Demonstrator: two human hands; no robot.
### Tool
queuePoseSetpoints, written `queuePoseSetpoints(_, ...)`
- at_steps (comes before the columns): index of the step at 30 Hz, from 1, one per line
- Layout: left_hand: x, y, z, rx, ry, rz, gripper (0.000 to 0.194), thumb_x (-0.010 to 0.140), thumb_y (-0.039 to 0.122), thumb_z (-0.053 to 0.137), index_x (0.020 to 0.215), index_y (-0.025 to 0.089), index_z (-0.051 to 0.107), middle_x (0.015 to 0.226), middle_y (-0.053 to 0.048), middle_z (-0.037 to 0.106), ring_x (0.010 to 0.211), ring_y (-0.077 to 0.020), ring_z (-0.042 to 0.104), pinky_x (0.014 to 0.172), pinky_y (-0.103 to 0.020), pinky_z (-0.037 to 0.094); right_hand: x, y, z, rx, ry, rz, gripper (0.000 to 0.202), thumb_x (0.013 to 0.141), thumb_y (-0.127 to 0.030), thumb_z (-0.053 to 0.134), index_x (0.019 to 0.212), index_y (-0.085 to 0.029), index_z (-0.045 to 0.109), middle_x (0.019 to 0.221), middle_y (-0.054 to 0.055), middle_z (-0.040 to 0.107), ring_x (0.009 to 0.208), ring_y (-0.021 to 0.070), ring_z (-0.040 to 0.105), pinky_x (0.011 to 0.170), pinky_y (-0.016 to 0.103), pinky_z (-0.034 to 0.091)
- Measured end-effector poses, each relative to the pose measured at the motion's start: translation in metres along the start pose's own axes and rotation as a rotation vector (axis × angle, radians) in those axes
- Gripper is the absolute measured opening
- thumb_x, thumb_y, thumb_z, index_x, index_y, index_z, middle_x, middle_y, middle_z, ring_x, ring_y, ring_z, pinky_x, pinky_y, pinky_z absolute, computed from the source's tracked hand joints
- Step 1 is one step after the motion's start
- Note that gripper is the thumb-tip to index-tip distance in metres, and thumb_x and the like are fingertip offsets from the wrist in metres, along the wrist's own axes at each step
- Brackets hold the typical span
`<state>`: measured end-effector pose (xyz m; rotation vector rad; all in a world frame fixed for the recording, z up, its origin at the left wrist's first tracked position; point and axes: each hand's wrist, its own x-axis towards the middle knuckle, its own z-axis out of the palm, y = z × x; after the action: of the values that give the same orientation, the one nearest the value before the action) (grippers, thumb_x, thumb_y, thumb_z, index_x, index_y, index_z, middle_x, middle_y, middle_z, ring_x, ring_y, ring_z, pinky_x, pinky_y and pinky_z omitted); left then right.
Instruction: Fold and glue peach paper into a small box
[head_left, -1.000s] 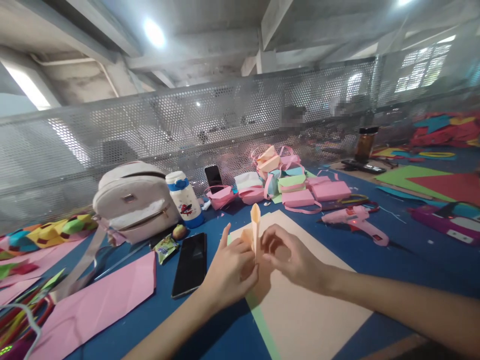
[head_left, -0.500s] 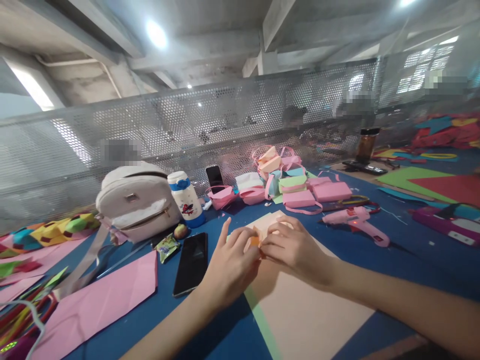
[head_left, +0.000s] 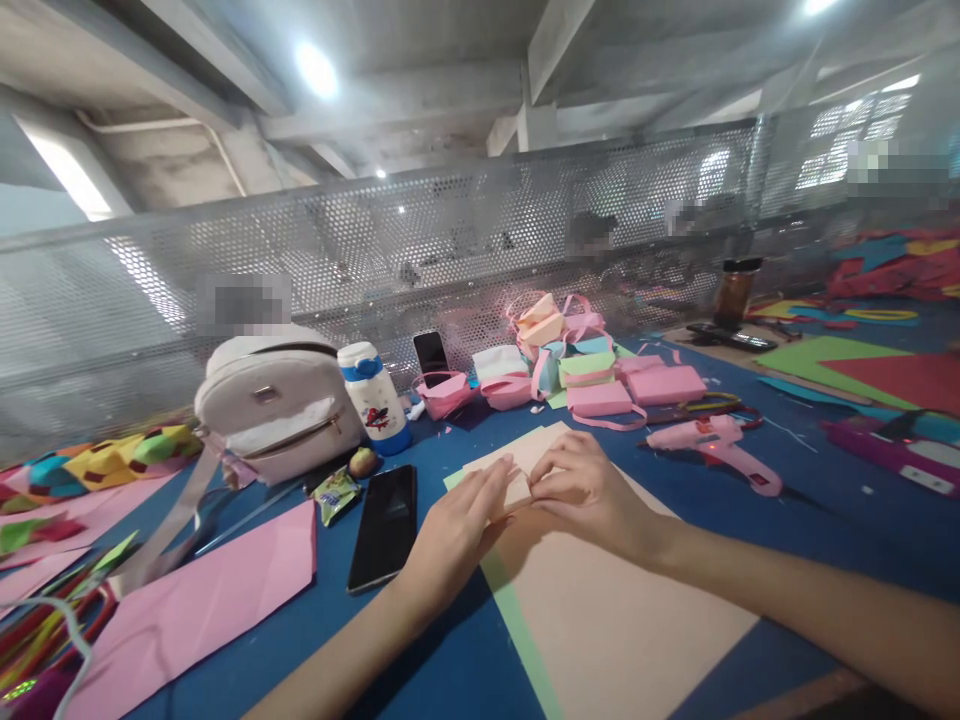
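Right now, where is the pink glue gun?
In the head view, the pink glue gun lies on the blue table, right of the right hand, just below the scissors.

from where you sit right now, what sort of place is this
Probably a craft workshop or classroom: a pink glue gun lies on the blue table, small folded-paper bags sit in a cluster, and both hands, left and right, hold a small peach paper piece.
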<state>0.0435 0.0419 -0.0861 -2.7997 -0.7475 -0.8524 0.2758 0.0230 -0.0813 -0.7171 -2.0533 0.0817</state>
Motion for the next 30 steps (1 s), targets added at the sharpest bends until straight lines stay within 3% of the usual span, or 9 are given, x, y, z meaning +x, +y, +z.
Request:
queuePoseSetpoints(3,-0.001,0.001,0.000,-0.054,0.000,-0.025,0.069,0.102,0.025,0.049,0.159,0.027,0.010,0.142,-0.016,0.060,0.131,-0.0282,0.059,0.101,-0.043,0.055,0.000,-0.003,0.000,0.032,0.003,0.057,0.017,0.096,-0.034,0.067,0.086,-0.024,0.076,0.087,0.001,0.074,0.086,0.0194,0.056,0.088,0.040,0.036)
queuePoseSetpoints(6,-0.003,0.001,0.000,-0.230,0.016,-0.143,0.073,0.100,0.023,0.052,0.159,0.030,0.009,0.149,-0.015,0.054,0.135,-0.0246,0.055,0.105,-0.041,0.052,0.001,-0.005,-0.001,0.047,-0.040,0.111,0.023,0.096,-0.039,0.065,0.084,-0.023,0.077,0.086,0.003,0.073,0.087,0.0203,0.056,0.091,0.043,0.036)
queuePoseSetpoints(8,-0.003,0.000,0.000,-0.346,0.040,-0.246,0.066,0.097,0.025,0.058,0.155,0.030,0.025,0.148,-0.013,0.055,0.135,-0.0243,0.055,0.108,-0.042,0.049,0.003,-0.006,-0.002,0.134,-0.084,0.181,0.031,0.097,-0.044,0.062,0.080,-0.021,0.076,0.082,0.003,0.071,0.084,0.0201,0.057,0.090,0.043,0.037)
queuePoseSetpoints(11,-0.003,-0.001,0.000,-0.505,0.090,-0.381,0.050,0.092,0.031,0.067,0.139,0.025,0.053,0.141,-0.012,0.062,0.132,-0.0269,0.058,0.110,-0.045,0.047,0.004,-0.007,-0.004,0.443,-0.197,0.403,0.042,0.097,-0.052,0.058,0.083,-0.017,0.076,0.080,0.004,0.065,0.077,0.0179,0.055,0.074,0.034,0.042)
queuePoseSetpoints(13,-0.002,-0.001,0.002,-0.625,0.136,-0.468,0.049,0.089,0.035,0.069,0.135,0.023,0.058,0.141,-0.012,0.063,0.132,-0.0282,0.057,0.112,-0.046,0.045,0.003,-0.008,-0.004,0.654,-0.278,0.534,0.044,0.096,-0.054,0.058,0.092,-0.014,0.075,0.084,0.004,0.060,0.075,0.0162,0.052,0.065,0.028,0.040)
queuePoseSetpoints(17,0.000,0.003,0.013,-0.865,0.216,-0.619,0.059,0.088,0.043,0.067,0.141,0.021,0.054,0.151,-0.012,0.052,0.141,-0.0296,0.048,0.116,-0.047,0.041,0.001,-0.009,-0.006,0.886,-0.350,0.605,0.038,0.096,-0.050,0.061,0.096,-0.014,0.071,0.092,0.003,0.056,0.078,0.0139,0.050,0.067,0.025,0.039)
queuePoseSetpoints(20,0.000,0.011,0.018,-0.924,0.241,-0.731,0.065,0.089,0.050,0.063,0.145,0.021,0.049,0.157,-0.012,0.044,0.147,-0.0308,0.037,0.119,-0.050,0.033,0.002,-0.011,-0.009,0.899,-0.347,0.634,0.036,0.095,-0.050,0.062,0.100,-0.015,0.071,0.092,0.003,0.058,0.082,0.0148,0.051,0.071,0.026,0.041)
queuePoseSetpoints(22,0.000,0.019,0.019,-0.946,0.218,-0.781,0.060,0.092,0.053,0.060,0.142,0.020,0.053,0.155,-0.012,0.047,0.149,-0.0312,0.034,0.121,-0.052,0.028,0.003,-0.014,-0.008,0.888,-0.330,0.660,0.040,0.092,-0.052,0.065,0.103,-0.015,0.071,0.093,0.005,0.061,0.084,0.0163,0.053,0.073,0.027,0.043)
queuePoseSetpoints(30,-0.002,0.043,0.018,-1.294,0.190,-0.922,0.049,0.091,0.054,0.060,0.125,0.020,0.063,0.140,-0.010,0.062,0.139,-0.0312,0.049,0.116,-0.045,0.038,-0.004,-0.022,0.012,1.073,-0.271,0.816,0.046,0.082,-0.057,0.074,0.097,-0.014,0.069,0.085,0.003,0.061,0.073,0.0130,0.054,0.066,0.023,0.040)
